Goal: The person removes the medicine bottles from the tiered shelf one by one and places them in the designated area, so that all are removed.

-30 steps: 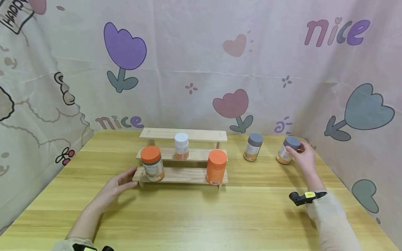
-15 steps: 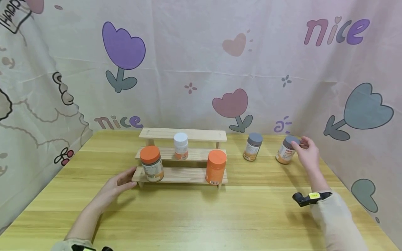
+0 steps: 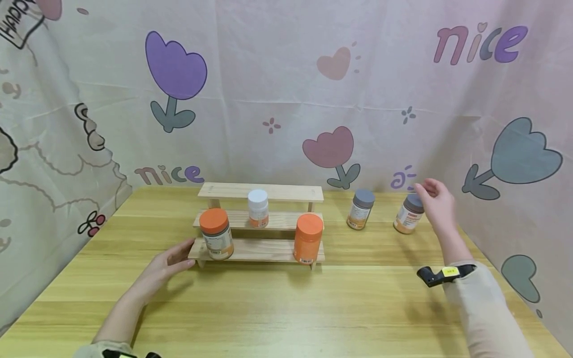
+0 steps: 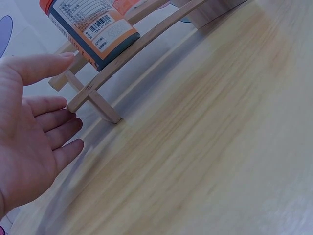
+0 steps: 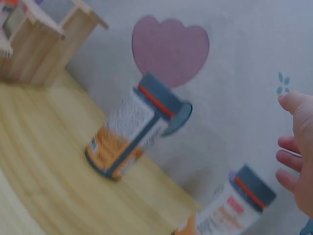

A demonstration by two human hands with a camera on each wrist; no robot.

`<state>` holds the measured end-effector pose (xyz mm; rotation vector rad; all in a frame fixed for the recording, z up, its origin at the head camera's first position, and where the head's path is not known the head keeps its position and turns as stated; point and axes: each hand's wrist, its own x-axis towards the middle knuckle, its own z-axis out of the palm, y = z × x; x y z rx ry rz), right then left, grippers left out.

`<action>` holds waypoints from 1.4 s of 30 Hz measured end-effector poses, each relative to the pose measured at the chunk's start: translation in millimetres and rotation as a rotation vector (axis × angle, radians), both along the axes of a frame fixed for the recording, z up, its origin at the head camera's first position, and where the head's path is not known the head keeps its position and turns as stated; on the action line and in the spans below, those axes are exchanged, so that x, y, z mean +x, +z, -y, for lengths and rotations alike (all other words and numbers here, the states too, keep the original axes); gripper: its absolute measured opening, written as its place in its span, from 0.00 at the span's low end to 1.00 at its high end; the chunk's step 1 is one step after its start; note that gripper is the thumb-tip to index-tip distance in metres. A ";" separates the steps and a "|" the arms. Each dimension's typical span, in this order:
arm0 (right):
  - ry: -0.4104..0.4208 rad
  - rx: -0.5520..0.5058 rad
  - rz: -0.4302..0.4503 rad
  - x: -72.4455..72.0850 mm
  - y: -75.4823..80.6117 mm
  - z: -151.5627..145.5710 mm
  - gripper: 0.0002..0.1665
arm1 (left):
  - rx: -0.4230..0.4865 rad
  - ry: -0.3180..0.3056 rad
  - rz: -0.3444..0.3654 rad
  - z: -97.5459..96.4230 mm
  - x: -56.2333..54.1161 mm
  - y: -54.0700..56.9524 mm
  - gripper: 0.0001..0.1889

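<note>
My left hand (image 3: 163,266) rests at the left end of the lowest tier of a wooden step rack (image 3: 264,250), fingers loosely extended; in the left wrist view its fingertips meet the rack's end. On that tier stand an orange-lidded bottle (image 3: 218,238) and an all-orange bottle (image 3: 308,241). A small white bottle (image 3: 258,209) sits on the middle tier. At the right, my right hand (image 3: 438,206) is raised beside a grey-lidded bottle (image 3: 407,219), partly covering its lid from view. The right wrist view shows a gap between fingers and bottle (image 5: 225,210). Nothing is held.
Another grey-lidded bottle (image 3: 359,213) stands upright on the wooden table (image 3: 286,308), between the rack and the right bottle. Behind runs a printed cloth (image 3: 250,74), with side cloths at left and right. The rack's top tier (image 3: 261,191) is bare.
My right hand has let go of the right grey-lidded bottle and lifted up and away from it; the bottle's label turned toward the front meanwhile. My left hand stays by the rack.
</note>
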<state>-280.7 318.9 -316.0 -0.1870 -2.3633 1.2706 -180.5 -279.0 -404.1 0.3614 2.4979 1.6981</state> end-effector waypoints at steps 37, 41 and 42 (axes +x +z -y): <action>0.507 -0.243 -0.054 -10.4 78.6 143.6 0.31 | -0.034 0.017 0.006 -1.4 1.8 0.9 0.35; 0.565 -0.225 -0.048 -10.9 81.4 163.8 0.28 | -0.026 0.018 0.009 -1.0 1.4 1.0 0.35; 0.581 -0.222 -0.046 -10.6 81.8 169.2 0.28 | -0.017 0.014 0.009 -1.1 1.1 1.0 0.35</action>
